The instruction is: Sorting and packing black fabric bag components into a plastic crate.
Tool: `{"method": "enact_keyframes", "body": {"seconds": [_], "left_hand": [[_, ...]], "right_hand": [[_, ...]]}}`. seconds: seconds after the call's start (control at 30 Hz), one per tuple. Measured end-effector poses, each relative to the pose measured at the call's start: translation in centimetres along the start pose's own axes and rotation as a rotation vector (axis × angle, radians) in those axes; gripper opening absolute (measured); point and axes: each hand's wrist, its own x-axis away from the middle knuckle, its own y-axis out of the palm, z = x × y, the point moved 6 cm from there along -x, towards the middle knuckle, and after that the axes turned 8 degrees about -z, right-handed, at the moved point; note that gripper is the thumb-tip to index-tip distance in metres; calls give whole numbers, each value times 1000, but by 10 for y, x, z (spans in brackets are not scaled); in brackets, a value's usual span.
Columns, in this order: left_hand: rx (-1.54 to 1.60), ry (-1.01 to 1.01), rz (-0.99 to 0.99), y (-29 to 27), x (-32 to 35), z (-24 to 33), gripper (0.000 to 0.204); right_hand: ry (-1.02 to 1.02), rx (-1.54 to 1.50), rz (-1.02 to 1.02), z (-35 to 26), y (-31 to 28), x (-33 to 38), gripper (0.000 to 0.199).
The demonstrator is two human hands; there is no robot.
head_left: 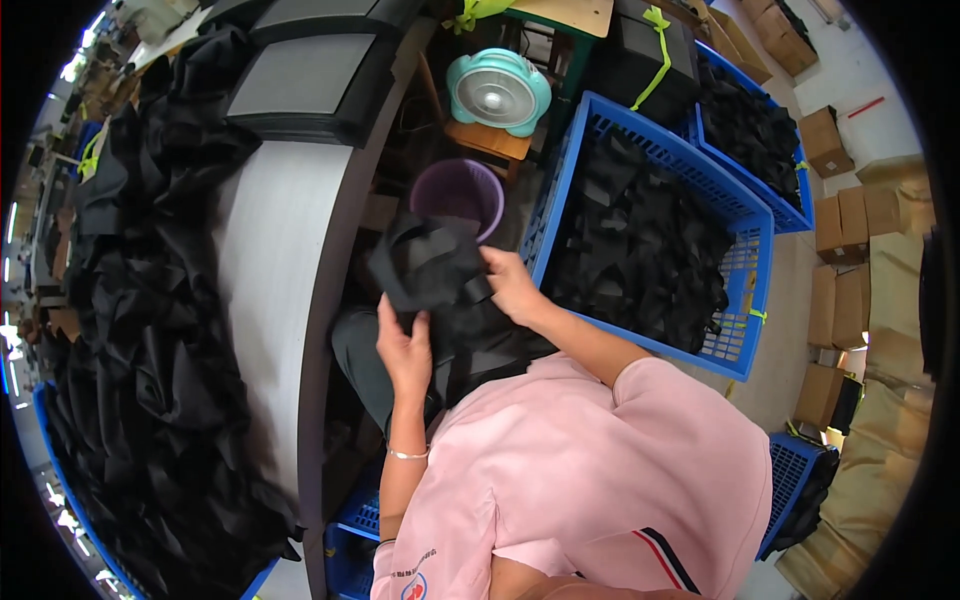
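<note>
Head view looks down on a person in a pink shirt holding a black cloth [435, 270] over their lap, with the blue crate [745, 215] as the landmark. The cloth hangs just left of the crate's near-left corner and just below a purple bucket [460, 192]. The left hand [405, 350] comes up from below, its fingers closed on the cloth's lower edge. The right hand [512, 285] grips the cloth's right side, thumb and fingers pinched shut on it, right next to the crate wall.

To handle this well, I would judge that both hands should keep the edges taut and level, so the limp fabric does not bunch or slide off the lap, and the grips should stay near the corners rather than the middle.

The cloth is matte black, soft and crumpled, folded over itself, with what look like seams or straps across it; its exact shape cannot be told. More black pieces fill the crate, and a long heap of black fabric [150, 330] lies on the grey tabletop [265, 270] well left of the crate. A teal fan [498, 90] stands beyond the crate's far-left corner.
</note>
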Motion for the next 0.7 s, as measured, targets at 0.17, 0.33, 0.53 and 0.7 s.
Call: {"method": "enact_keyframes", "body": {"seconds": [0.17,0.33,0.53,0.7], "left_hand": [[496,-241,-126,21,-4,-4,74],[560,-387,-48,-14,14,-59,58],[648,-409,104,-37,29,-92,41],[778,-418,93,-50,31,-100,37]], "right_hand": [[237,-479,531,65,-136,28,30],[40,-149,711,104,-264,68,42],[282,914,875,135,-306,61,33],[-290,757,113,-13,-24,-100,18]]}}
